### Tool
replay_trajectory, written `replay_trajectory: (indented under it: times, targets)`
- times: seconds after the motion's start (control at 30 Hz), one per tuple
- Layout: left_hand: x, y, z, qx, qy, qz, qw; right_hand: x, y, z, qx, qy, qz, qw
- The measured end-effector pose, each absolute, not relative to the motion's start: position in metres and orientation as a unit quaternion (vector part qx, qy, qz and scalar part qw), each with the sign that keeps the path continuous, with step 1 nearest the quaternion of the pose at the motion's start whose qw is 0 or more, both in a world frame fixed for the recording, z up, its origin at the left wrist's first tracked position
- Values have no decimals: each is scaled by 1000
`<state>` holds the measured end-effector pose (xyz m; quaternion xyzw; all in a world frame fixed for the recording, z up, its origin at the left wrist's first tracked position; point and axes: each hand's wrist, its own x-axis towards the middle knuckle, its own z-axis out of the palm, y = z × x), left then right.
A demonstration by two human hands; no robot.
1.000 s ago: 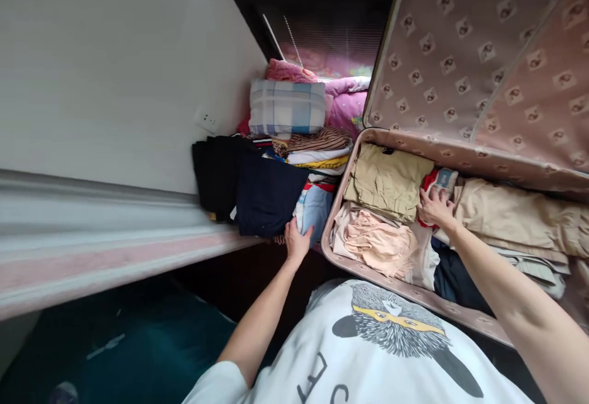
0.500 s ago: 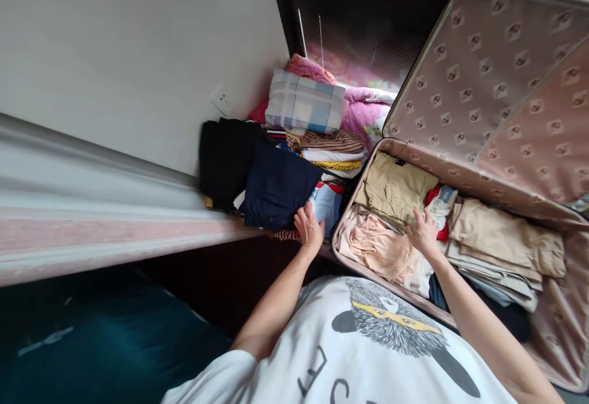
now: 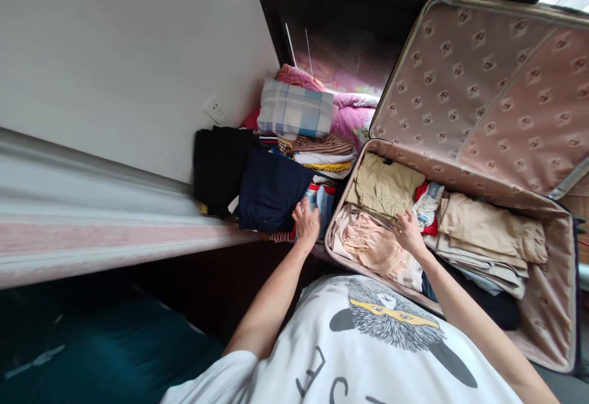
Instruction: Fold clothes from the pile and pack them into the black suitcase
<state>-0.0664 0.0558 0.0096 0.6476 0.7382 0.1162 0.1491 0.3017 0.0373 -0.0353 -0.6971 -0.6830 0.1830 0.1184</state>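
Note:
My left hand (image 3: 307, 222) grips the edge of a light blue folded garment (image 3: 322, 200) in a pile of clothes beside the suitcase, next to a navy folded garment (image 3: 271, 190). My right hand (image 3: 408, 234) rests with spread fingers on the clothes inside the open pink suitcase (image 3: 559, 306), between a peach garment (image 3: 370, 245) and an olive folded garment (image 3: 384, 184). A red and white garment (image 3: 427, 204) lies just beyond its fingers. Beige folded clothes (image 3: 490, 229) fill the right side of the case.
The suitcase lid (image 3: 478, 91) stands open at the back right. A plaid pillow (image 3: 294, 109) and pink bedding (image 3: 352, 115) lie behind the pile. A black garment (image 3: 216, 164) lies at the pile's left. A white wall with a socket (image 3: 215, 109) runs along the left.
My right hand has drawn back from the red and white garment toward the peach one. My left hand has slid up onto the light blue garment. The view has shifted.

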Motion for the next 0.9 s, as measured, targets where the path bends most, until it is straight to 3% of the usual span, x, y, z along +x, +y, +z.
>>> replay_trajectory:
  times: [0.27, 0.43, 0.57, 0.67, 0.77, 0.9]
  targets:
    - [-82, 58, 19, 600, 700, 290, 257, 289, 50, -18, -672, -683, 211, 195]
    - [-104, 70, 55, 388, 655, 482, 434, 273, 54, 13, -659, -648, 323, 205]
    - [-113, 71, 109, 222, 568, 574, 546, 251, 55, 55, -617, -568, 469, 276]
    - [-97, 72, 139, 203, 526, 578, 590, 228, 54, 88, -514, -450, 641, 350]
    - [-56, 76, 139, 209, 496, 517, 665, 211, 51, 108, -374, -314, 768, 415]
    - [17, 80, 103, 228, 474, 347, 776, 220, 40, 102, -407, -236, 750, 465]
